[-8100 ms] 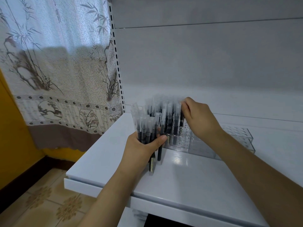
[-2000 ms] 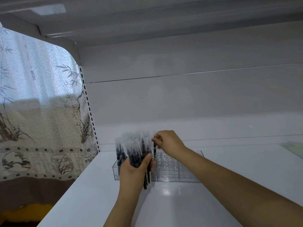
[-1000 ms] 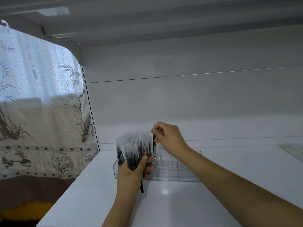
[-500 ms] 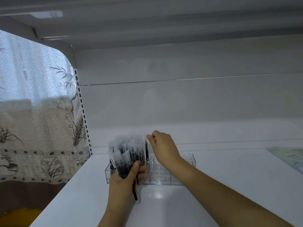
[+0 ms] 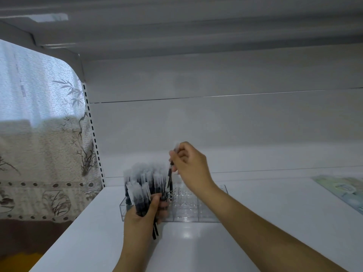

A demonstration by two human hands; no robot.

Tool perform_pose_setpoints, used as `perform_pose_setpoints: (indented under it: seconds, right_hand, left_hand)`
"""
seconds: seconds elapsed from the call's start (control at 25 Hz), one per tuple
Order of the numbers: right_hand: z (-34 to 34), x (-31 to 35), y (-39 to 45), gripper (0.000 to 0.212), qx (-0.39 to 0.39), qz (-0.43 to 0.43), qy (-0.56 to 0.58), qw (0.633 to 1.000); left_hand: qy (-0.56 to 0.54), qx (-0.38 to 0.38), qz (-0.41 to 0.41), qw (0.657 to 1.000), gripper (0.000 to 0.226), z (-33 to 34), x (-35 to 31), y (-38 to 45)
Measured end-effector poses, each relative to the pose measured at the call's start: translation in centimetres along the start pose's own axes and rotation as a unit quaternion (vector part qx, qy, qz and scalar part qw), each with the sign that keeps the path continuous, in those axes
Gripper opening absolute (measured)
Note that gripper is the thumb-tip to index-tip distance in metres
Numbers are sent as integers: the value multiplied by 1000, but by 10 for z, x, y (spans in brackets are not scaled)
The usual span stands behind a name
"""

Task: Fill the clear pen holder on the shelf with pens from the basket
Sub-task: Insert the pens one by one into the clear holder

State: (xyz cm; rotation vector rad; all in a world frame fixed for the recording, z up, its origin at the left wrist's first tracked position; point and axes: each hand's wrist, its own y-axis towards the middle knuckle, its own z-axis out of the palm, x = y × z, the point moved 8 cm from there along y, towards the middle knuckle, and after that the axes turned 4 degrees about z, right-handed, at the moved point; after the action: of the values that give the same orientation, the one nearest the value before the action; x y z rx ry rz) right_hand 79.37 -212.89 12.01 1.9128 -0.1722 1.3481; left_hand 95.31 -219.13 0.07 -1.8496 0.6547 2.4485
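Observation:
The clear pen holder (image 5: pixel 193 210) stands on the white shelf (image 5: pixel 216 244), a grid of small slots. Several black pens with frosted caps (image 5: pixel 145 176) stand upright in its left part. My left hand (image 5: pixel 146 216) grips a bundle of pens (image 5: pixel 140 197) just in front of the holder's left end. My right hand (image 5: pixel 189 163) pinches a single pen (image 5: pixel 170 179) near its cap and holds it upright above the slots beside the standing pens. The basket is out of view.
The shelf's white back panel (image 5: pixel 216 124) rises behind the holder and another shelf hangs overhead. A pale green printed sheet (image 5: pixel 341 190) lies at the far right. A patterned curtain (image 5: pixel 43 138) hangs left of the slotted shelf upright (image 5: pixel 94 134).
My right hand has risen and now holds a single pen upright over the holder. My left hand stays in front with the bundle. The view has shifted slightly.

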Motion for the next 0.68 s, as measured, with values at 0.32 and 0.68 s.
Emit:
perform_pose_setpoints:
  seconds: [0.32,0.68]
  right_hand:
    - [14,-32,14,13,54,-1,-135,989]
    - [40,-69,15,25,135,10,-313,940]
  left_hand:
    - [10,-17,-28,999,32,-8,5,6]
    - [18,20,-5,1000,16,0,12,7]
